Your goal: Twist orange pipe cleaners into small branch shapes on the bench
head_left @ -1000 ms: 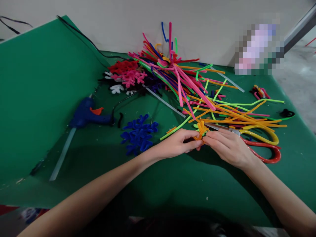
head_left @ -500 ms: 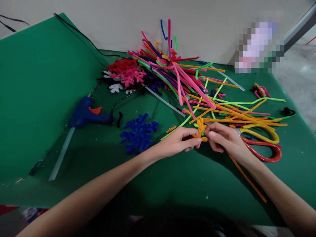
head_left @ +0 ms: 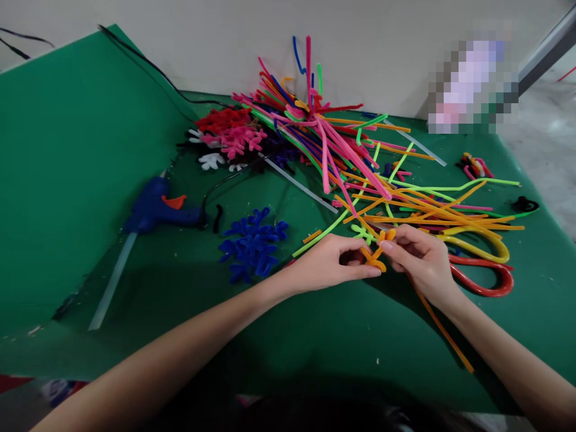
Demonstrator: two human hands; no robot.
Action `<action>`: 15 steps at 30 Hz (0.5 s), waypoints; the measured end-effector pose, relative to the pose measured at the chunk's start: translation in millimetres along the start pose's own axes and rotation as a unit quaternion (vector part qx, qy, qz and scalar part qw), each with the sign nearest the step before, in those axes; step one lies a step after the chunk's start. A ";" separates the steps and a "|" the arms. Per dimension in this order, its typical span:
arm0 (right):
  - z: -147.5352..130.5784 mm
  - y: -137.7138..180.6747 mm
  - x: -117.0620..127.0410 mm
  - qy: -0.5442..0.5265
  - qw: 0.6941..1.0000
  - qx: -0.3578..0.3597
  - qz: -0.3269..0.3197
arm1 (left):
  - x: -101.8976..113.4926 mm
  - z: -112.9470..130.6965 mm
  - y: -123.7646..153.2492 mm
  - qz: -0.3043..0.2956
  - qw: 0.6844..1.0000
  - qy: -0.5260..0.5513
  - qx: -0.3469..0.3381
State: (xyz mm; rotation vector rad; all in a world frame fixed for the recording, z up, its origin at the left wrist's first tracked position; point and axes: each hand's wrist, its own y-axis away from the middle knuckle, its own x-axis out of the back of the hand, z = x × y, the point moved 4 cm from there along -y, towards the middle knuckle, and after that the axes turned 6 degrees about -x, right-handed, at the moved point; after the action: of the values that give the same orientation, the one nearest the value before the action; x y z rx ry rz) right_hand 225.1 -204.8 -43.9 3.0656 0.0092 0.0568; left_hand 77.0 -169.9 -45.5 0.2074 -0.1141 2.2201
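Between my two hands is an orange pipe cleaner, bent into small loops. My left hand pinches its left and lower side between thumb and fingers. The thumb and forefinger of my right hand close on its upper right loop. A long straight orange length runs out below my right hand toward the table's front; whether it joins the loops is hidden. Just behind the fingers lies a lime-green bent pipe-cleaner shape. Scissors with yellow and red handles rest beside my right hand, their blades partly covered.
Loose pipe cleaners in many colours spread across the back of the green table. Blue snowflake shapes lie left of my hands, with red and pink ones behind. A blue glue gun and its cord occupy the left.
The orange loops have turned and shifted slightly right and down in my fingers. My right hand has moved a little right, and the lime-green shape behind is now more exposed.
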 end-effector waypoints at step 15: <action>-8.4 7.7 -1.5 0.139 0.987 0.067 0.053 | 1.4 6.5 3.7 0.024 0.997 -0.075 -0.014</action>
State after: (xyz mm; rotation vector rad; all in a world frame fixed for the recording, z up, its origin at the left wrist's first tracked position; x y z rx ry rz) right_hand 223.4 -211.8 -35.0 3.1603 -0.1391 0.5110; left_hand 73.9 -172.1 -38.9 0.3592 -0.2350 2.2471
